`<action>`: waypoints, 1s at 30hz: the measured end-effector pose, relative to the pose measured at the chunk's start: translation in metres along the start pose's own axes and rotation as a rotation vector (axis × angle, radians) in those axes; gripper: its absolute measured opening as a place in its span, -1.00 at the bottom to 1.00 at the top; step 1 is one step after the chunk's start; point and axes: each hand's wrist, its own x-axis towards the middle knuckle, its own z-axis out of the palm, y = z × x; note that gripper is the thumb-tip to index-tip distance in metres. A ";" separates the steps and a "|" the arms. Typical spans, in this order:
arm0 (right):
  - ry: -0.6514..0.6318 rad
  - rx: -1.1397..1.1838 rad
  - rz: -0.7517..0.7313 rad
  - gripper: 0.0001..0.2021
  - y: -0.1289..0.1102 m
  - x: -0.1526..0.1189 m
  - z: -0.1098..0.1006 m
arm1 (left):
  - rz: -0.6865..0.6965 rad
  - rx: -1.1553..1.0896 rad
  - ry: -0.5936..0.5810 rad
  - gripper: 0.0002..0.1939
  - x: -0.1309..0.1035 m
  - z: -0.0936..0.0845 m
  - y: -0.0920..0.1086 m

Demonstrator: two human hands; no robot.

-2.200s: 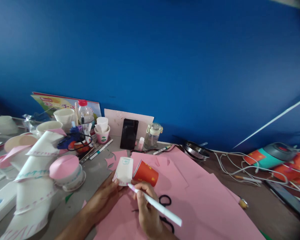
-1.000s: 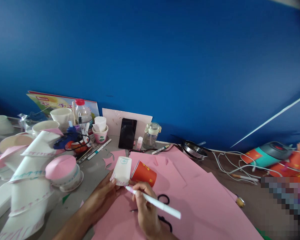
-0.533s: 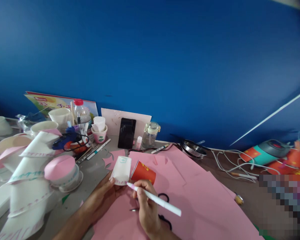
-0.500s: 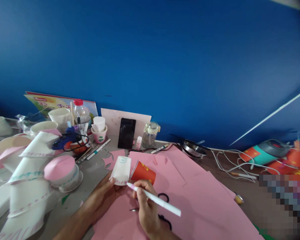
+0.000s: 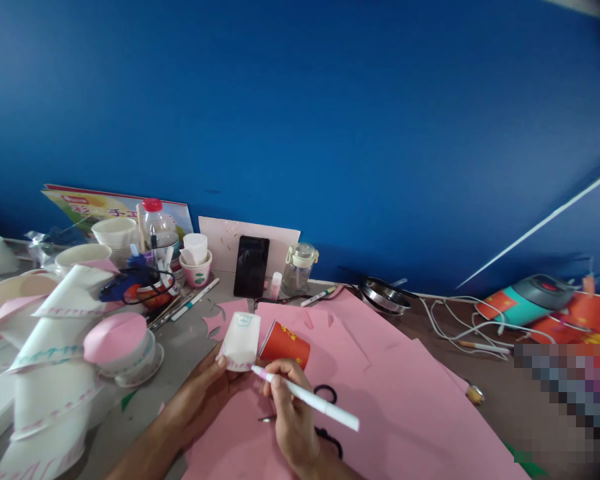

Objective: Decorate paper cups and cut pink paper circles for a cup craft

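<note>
A small white paper cup [image 5: 241, 337] with a green mark on its side and pink strokes along its rim is held in my left hand [image 5: 217, 377], thumb on the rim. My right hand [image 5: 293, 413] is closed round a white marker [image 5: 320, 404], whose pink tip is at the cup's rim. Just right of the cup, a red paper cup [image 5: 286, 345] with yellow marks lies on its side on pink paper [image 5: 395, 400]. Black-handled scissors [image 5: 326, 393] lie on the paper, partly hidden by my right hand.
Decorated white cups [image 5: 55, 393] are stacked at the left. Behind stand a bottle [image 5: 159, 230], a black phone [image 5: 251, 267] and a glass jar [image 5: 299, 268]. Metal rings [image 5: 385, 295], white cables [image 5: 445, 330] and a teal and grey object [image 5: 527, 303] are at the right.
The whole view has shifted slightly, so things sit a little further left. Both hands keep their holds on the cup and marker.
</note>
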 end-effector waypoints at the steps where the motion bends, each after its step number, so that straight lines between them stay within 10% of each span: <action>1: 0.008 0.006 0.005 -0.67 0.000 0.000 0.000 | -0.001 -0.005 0.006 -0.76 0.000 0.000 0.000; 30: 0.003 0.112 0.024 -0.69 0.002 0.000 0.002 | -0.045 -0.095 0.007 -0.76 0.001 0.000 0.001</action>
